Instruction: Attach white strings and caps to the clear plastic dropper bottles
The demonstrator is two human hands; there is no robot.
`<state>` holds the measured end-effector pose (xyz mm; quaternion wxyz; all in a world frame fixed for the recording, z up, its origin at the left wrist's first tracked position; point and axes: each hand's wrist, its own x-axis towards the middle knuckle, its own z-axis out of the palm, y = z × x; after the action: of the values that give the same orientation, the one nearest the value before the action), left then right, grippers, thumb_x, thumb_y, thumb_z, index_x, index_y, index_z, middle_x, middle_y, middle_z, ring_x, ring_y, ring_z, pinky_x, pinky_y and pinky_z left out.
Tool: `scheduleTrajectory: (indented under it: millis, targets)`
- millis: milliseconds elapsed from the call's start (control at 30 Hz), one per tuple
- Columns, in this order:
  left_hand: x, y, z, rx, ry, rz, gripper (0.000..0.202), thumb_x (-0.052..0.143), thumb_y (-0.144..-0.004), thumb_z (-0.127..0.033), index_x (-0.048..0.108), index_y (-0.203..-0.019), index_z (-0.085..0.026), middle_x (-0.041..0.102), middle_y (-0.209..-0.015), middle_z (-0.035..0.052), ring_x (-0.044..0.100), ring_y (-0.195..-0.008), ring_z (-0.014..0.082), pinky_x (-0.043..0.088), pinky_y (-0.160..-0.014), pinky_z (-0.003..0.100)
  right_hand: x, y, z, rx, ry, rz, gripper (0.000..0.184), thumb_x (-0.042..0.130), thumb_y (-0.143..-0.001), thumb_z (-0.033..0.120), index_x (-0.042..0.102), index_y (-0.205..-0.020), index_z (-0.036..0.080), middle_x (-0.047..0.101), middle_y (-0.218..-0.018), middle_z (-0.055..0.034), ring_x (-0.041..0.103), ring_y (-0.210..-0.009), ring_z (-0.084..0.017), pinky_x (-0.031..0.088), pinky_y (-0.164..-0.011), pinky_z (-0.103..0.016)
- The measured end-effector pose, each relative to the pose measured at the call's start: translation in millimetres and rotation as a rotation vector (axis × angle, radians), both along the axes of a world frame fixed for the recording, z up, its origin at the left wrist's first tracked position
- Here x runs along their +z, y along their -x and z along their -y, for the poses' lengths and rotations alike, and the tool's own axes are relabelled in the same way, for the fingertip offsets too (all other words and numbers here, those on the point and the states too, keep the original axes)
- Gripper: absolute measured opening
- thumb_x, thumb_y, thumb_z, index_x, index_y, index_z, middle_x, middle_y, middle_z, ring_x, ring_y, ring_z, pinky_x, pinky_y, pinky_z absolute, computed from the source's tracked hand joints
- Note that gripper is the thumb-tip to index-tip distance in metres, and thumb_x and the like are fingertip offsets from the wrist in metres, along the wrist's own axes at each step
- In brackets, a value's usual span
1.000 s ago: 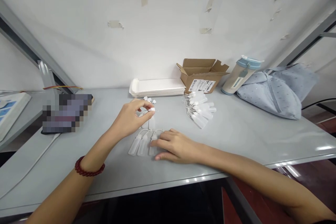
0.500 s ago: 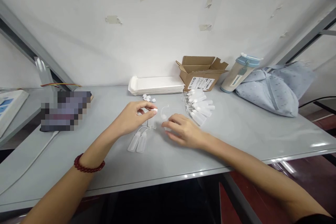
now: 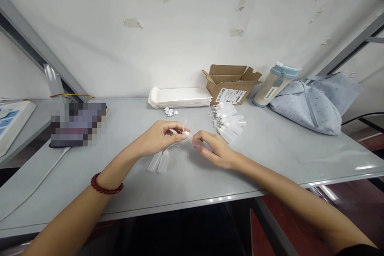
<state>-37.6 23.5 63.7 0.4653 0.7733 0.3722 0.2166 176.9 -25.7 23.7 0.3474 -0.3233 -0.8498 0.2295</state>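
My left hand (image 3: pixel 160 138) and my right hand (image 3: pixel 214 149) meet above the grey table (image 3: pixel 270 156). Between their fingertips is a small clear squeeze bottle (image 3: pixel 192 138) with a white cap and a thin loop. The right hand holds the bottle's body. The left hand pinches the white cap at its tip. Two more small clear bottles (image 3: pixel 158 162) lie flat on the table just below my left hand. A pile of several finished-looking bottles (image 3: pixel 228 122) lies to the right. A few loose white caps (image 3: pixel 170 112) rest further back.
A stack of white trays (image 3: pixel 180 97) and an open cardboard box (image 3: pixel 231 84) stand against the back wall. A blue-lidded tumbler (image 3: pixel 274 84) and a light blue bag (image 3: pixel 312 102) lie at the right. A blurred dark object (image 3: pixel 78 124) with a white cable lies at the left.
My right hand lifted one bottle off the row on the table and brought it up to my left hand, which holds a white cap. The row went from three bottles to two.
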Motion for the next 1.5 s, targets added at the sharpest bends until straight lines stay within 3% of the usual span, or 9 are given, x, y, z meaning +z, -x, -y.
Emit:
scheduleTrajectory:
  millis: [200, 433, 533, 667, 833, 1033, 1367, 1433, 1500]
  targets:
    - [-3.1, -5, 3, -0.019, -0.11, -0.009, 0.025, 0.058, -0.084, -0.04, 0.071, -0.093, -0.021, 0.069, -0.095, 0.0032, 0.057, -0.075, 0.0158, 0.045, -0.068, 0.028, 5.0, -2, 0, -0.072, 0.221, -0.084, 0.01, 0.036, -0.092, 0.019, 0.045, -0.09, 0.02, 0.047, -0.076, 0.0005, 0.045, -0.069, -0.014, 0.037, -0.065, -0.028]
    - [-10.6, -12, 6, -0.041, -0.25, 0.118, 0.016, 0.058, -0.085, -0.03, 0.071, -0.088, -0.021, 0.068, -0.095, 0.0037, 0.059, -0.085, 0.0173, 0.045, -0.077, 0.029, 6.6, 0, -1, 0.023, 0.527, -0.322, 0.01, 0.037, -0.096, 0.028, 0.042, -0.092, 0.021, 0.049, -0.077, 0.0006, 0.046, -0.074, -0.013, 0.037, -0.074, -0.03]
    - [-10.8, -14, 5, 0.004, -0.123, 0.18, 0.016, 0.062, -0.083, -0.031, 0.071, -0.091, -0.022, 0.067, -0.103, 0.0051, 0.06, -0.089, 0.019, 0.045, -0.076, 0.03, 8.2, -1, -5, 0.049, 0.582, -0.428, 0.011, 0.041, -0.096, 0.032, 0.041, -0.096, 0.021, 0.051, -0.076, 0.0012, 0.047, -0.073, -0.013, 0.037, -0.076, -0.032]
    - [-7.4, -9, -2, 0.154, 0.233, 0.4, 0.035, 0.069, -0.078, -0.029, 0.067, -0.112, -0.021, 0.069, -0.104, 0.0068, 0.06, -0.092, 0.0199, 0.045, -0.073, 0.029, 13.4, -7, -10, 0.062, 0.601, -0.621, 0.013, 0.046, -0.094, 0.034, 0.043, -0.099, 0.023, 0.054, -0.076, 0.0014, 0.049, -0.073, -0.014, 0.038, -0.073, -0.031]
    - [-2.8, 0, -10, 0.211, 0.536, 0.674, 0.022, 0.067, -0.079, -0.026, 0.073, -0.097, -0.016, 0.069, -0.105, 0.01, 0.061, -0.092, 0.0184, 0.047, -0.073, 0.027, 24.3, -15, -11, 0.04, 0.645, -0.76, 0.013, 0.051, -0.09, 0.031, 0.042, -0.096, 0.023, 0.055, -0.07, 0.0021, 0.05, -0.069, -0.014, 0.037, -0.07, -0.03]
    - [-4.5, -3, -7, 0.293, 0.519, 0.652, 0.013, 0.074, -0.074, -0.025, 0.076, -0.081, -0.014, 0.07, -0.078, 0.0053, 0.061, -0.075, 0.0125, 0.047, -0.071, 0.024, 31.2, -18, -10, 0.003, 0.652, -0.756, 0.016, 0.053, -0.088, 0.032, 0.042, -0.096, 0.024, 0.054, -0.069, 0.0022, 0.049, -0.067, -0.015, 0.038, -0.07, -0.033]
    - [-4.7, -6, -1, 0.249, 0.428, 0.634, 0.013, 0.072, -0.073, -0.018, 0.076, -0.085, -0.018, 0.071, -0.082, 0.0067, 0.062, -0.081, 0.0165, 0.047, -0.067, 0.026, 30.1, -16, -9, 0.037, 0.708, -0.767, 0.015, 0.053, -0.088, 0.032, 0.043, -0.095, 0.024, 0.053, -0.069, 0.0022, 0.049, -0.066, -0.014, 0.038, -0.069, -0.032]
    - [-4.5, -6, 0, 0.252, 0.406, 0.599, 0.008, 0.072, -0.074, -0.022, 0.077, -0.077, -0.017, 0.07, -0.072, 0.0055, 0.061, -0.073, 0.0151, 0.046, -0.064, 0.026, 28.6, -14, -9, 0.031, 0.719, -0.753, 0.016, 0.054, -0.087, 0.033, 0.043, -0.095, 0.023, 0.054, -0.069, 0.0021, 0.05, -0.066, -0.014, 0.038, -0.069, -0.032]
    - [-4.6, -7, 1, 0.253, 0.388, 0.52, 0.023, 0.07, -0.077, -0.031, 0.073, -0.06, -0.016, 0.064, -0.056, 0.0037, 0.056, -0.058, 0.0125, 0.044, -0.059, 0.026, 26.4, -13, -9, 0.038, 0.734, -0.742, 0.017, 0.054, -0.087, 0.034, 0.043, -0.096, 0.023, 0.054, -0.07, 0.0019, 0.05, -0.066, -0.014, 0.038, -0.07, -0.032]
